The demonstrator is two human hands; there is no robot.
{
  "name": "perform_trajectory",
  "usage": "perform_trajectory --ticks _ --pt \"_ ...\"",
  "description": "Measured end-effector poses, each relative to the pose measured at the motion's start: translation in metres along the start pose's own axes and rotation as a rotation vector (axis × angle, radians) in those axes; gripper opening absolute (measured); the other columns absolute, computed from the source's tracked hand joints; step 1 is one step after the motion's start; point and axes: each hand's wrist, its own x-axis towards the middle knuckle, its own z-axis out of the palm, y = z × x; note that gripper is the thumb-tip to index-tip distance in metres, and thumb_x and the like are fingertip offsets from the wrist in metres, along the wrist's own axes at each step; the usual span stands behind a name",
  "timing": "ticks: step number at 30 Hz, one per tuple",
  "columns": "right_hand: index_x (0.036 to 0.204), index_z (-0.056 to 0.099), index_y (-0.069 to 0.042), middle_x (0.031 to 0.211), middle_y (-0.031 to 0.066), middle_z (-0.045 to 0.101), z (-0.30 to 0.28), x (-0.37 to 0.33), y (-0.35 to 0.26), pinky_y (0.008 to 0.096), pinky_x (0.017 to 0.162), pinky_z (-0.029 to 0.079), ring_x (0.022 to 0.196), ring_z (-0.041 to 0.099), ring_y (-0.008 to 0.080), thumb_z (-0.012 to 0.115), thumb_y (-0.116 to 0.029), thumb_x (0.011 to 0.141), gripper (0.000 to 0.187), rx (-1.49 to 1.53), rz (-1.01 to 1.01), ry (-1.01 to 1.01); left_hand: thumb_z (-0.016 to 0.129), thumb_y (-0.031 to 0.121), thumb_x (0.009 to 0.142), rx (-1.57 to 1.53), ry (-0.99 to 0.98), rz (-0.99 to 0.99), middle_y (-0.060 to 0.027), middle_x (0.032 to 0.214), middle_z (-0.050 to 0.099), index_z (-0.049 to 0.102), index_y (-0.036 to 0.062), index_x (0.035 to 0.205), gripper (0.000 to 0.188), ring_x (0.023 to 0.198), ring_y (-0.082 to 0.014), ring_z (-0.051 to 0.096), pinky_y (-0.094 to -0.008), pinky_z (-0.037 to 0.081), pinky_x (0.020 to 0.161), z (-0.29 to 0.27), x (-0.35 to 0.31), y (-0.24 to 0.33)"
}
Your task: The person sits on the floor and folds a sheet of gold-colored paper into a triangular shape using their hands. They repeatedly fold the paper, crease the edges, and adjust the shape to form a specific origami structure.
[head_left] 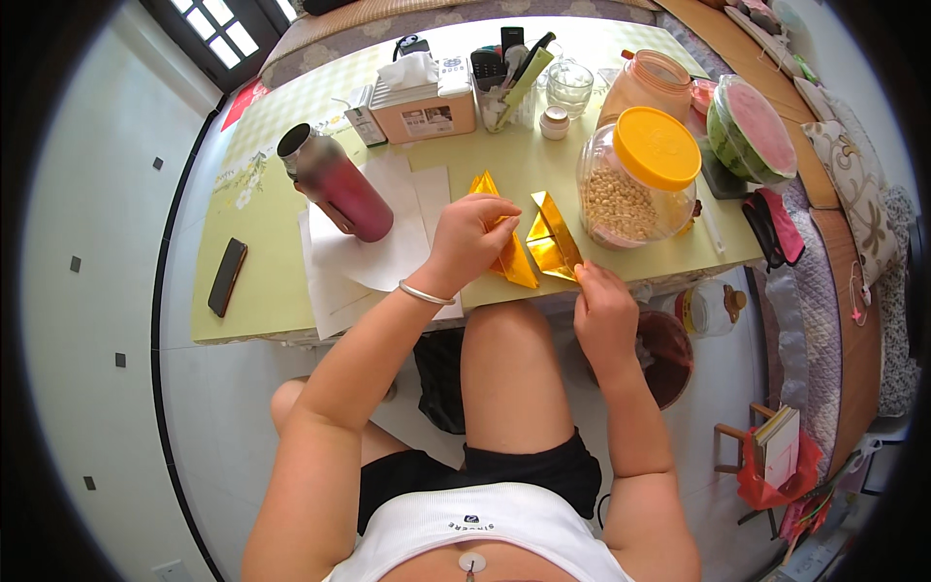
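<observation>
My right hand (606, 308) pinches the lower corner of a folded piece of shiny gold paper (557, 247) at the table's near edge. The sheet stands creased, with a triangular flap and a pointed top. Just left of it lies more folded gold paper (514, 262), long and pointed at both ends. My left hand (473, 233), with a silver bangle on its wrist, is over the middle of this left paper, fingers curled together. They cover part of it, and whether they grip it is hidden.
White sheets (427, 194) and a tilted maroon bottle (359, 194) are left of my hands; a phone (228, 277) lies farther left. A yellow-lidded jar (621, 199), watermelon (752, 126), tissue box (424, 114) and glass (569, 89) stand beyond. A bin (669, 364) is below the edge.
</observation>
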Motion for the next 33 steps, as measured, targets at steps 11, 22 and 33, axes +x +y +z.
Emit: perform_trajectory --ticks 11,22,33 --pt "0.116 0.070 -0.001 0.113 0.0185 0.072 -0.002 0.005 -0.031 0.0398 0.080 0.058 0.094 0.072 0.0341 0.066 0.003 0.081 0.036 0.097 -0.170 0.304 0.068 -0.002 0.091 -0.665 0.034 -0.478 -0.0106 0.114 0.068 0.063 -0.0011 0.133 0.042 0.094 -0.0141 0.067 -0.0278 0.057 0.083 0.024 0.022 0.003" --pt "0.127 0.068 -0.001 0.139 0.0185 0.060 0.019 -0.006 -0.039 0.0276 0.090 0.054 0.109 0.066 0.0165 0.073 0.001 0.089 0.038 1.277 0.390 -0.036 0.065 -0.012 0.085 -0.895 0.184 -0.451 -0.0091 0.105 0.067 0.062 0.0027 0.135 0.052 0.088 -0.0139 0.065 -0.0260 0.056 0.076 -0.006 0.021 -0.006" --pt "0.113 0.072 -0.004 0.093 0.0129 0.072 0.018 0.011 -0.045 0.0323 0.073 0.057 0.082 0.071 0.0255 0.074 0.004 0.084 0.030 0.551 -0.059 0.226 0.069 0.000 0.090 -0.994 0.172 -0.649 -0.0062 0.094 0.071 0.069 -0.0030 0.116 0.026 0.078 -0.0140 0.067 -0.0262 0.054 0.072 -0.025 0.028 -0.006"
